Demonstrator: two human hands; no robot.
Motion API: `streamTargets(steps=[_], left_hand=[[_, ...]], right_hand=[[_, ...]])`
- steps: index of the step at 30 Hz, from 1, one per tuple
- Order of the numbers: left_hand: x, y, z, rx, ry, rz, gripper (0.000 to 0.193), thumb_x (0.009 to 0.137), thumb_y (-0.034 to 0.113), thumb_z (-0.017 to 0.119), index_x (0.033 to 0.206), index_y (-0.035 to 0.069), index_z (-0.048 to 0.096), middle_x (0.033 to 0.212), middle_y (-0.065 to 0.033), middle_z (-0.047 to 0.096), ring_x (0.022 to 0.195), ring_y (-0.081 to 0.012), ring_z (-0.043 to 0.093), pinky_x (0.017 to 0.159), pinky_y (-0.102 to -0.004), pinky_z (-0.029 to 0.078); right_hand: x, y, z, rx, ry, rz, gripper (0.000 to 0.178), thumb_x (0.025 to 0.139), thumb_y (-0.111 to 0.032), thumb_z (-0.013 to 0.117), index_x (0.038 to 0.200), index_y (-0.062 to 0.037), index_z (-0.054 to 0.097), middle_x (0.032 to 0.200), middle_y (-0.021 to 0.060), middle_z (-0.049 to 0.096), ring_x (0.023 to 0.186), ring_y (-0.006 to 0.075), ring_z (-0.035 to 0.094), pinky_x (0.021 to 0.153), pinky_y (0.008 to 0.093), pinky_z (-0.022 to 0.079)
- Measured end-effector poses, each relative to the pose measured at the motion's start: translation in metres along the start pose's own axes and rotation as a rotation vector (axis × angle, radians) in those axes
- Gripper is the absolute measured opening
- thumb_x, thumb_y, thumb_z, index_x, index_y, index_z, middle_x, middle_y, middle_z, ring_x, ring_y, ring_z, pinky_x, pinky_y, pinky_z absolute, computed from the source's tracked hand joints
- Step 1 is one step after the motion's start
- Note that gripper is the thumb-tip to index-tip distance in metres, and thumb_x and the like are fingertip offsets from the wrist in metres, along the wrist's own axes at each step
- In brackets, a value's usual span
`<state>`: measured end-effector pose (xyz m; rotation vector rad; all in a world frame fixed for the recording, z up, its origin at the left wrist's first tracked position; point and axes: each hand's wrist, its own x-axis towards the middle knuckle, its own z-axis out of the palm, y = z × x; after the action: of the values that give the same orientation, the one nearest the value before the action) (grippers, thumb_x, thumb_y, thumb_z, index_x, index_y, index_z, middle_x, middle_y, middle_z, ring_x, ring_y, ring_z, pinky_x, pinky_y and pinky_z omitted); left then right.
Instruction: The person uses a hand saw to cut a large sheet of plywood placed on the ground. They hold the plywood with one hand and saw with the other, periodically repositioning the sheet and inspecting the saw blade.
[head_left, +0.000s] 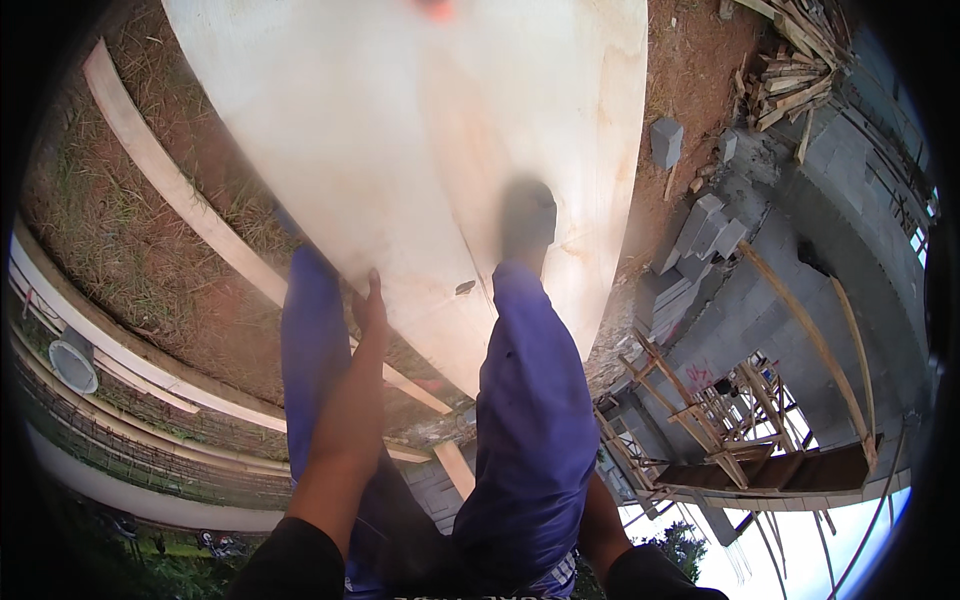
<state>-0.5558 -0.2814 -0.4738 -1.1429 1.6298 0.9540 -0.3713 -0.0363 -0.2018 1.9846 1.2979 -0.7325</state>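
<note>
A large pale plywood sheet (380, 150) spreads in front of me, with a small dark mark near its close end. My right foot, in a dark shoe (528, 212), is planted on it. My left hand (369, 308) is beside my left leg at the sheet's left edge. Its thumb points up, apart from the fingers, and I see nothing held in it; the fingers are partly blurred. My right forearm (603, 525) goes behind my right leg, which hides the right hand.
Long planks (180, 190) lie on grassy red soil at left, near a grey bucket (73, 366). On the right are grey blocks (708, 228), a scrap wood pile (795, 85) and a block wall (860, 190) with timber props (810, 335). An orange-red blur shows at the top edge.
</note>
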Motion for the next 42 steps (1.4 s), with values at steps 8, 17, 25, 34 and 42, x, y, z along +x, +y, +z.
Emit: streamTargets(steps=[8,17,25,34,42], left_hand=[[-0.011,0.024,-0.007,0.216,-0.008,-0.078,0.074,0.098,0.059,0.063,0.144,0.001,0.059,0.141,-0.0189,0.065,0.130,-0.0372,0.061,0.109,-0.0451,0.045],[-0.014,0.016,0.008,0.136,-0.011,0.076,0.072,0.100,0.062,0.059,0.138,0.000,0.064,0.135,-0.0216,0.067,0.124,-0.0379,0.063,0.105,-0.0460,0.047],[0.001,0.027,0.005,0.105,-0.108,0.013,0.077,0.099,0.064,0.058,0.142,0.000,0.059,0.138,-0.0202,0.066,0.128,-0.0366,0.062,0.106,-0.0444,0.046],[0.011,0.041,-0.018,0.049,-0.329,-0.307,0.101,0.094,0.085,0.041,0.156,0.004,0.040,0.148,-0.0195,0.055,0.132,-0.0348,0.059,0.114,-0.0491,0.046],[-0.017,0.055,-0.014,0.159,-0.243,-0.254,0.096,0.098,0.082,0.033,0.157,0.007,0.036,0.145,-0.0202,0.056,0.125,-0.0360,0.064,0.105,-0.0503,0.054]], right_hand=[[-0.090,0.044,0.038,0.117,-0.076,0.224,0.055,0.102,-0.027,0.066,0.143,0.0072,0.053,0.130,0.0192,0.064,0.116,0.0270,0.065,0.091,0.0369,0.056],[-0.086,0.014,0.040,0.142,-0.048,0.168,0.055,0.102,-0.027,0.065,0.142,0.0073,0.054,0.130,0.0195,0.064,0.116,0.0271,0.065,0.092,0.0376,0.056],[-0.053,0.001,0.061,0.237,-0.054,0.116,0.054,0.102,-0.027,0.065,0.142,0.0074,0.054,0.130,0.0199,0.064,0.117,0.0272,0.065,0.092,0.0383,0.055],[0.001,0.023,0.144,0.593,-0.048,0.173,0.053,0.102,-0.027,0.065,0.141,0.0074,0.055,0.131,0.0202,0.065,0.117,0.0272,0.065,0.092,0.0390,0.055],[0.025,0.052,0.205,0.842,-0.064,0.261,0.052,0.102,-0.027,0.064,0.140,0.0075,0.056,0.131,0.0205,0.065,0.118,0.0273,0.065,0.093,0.0396,0.055]])
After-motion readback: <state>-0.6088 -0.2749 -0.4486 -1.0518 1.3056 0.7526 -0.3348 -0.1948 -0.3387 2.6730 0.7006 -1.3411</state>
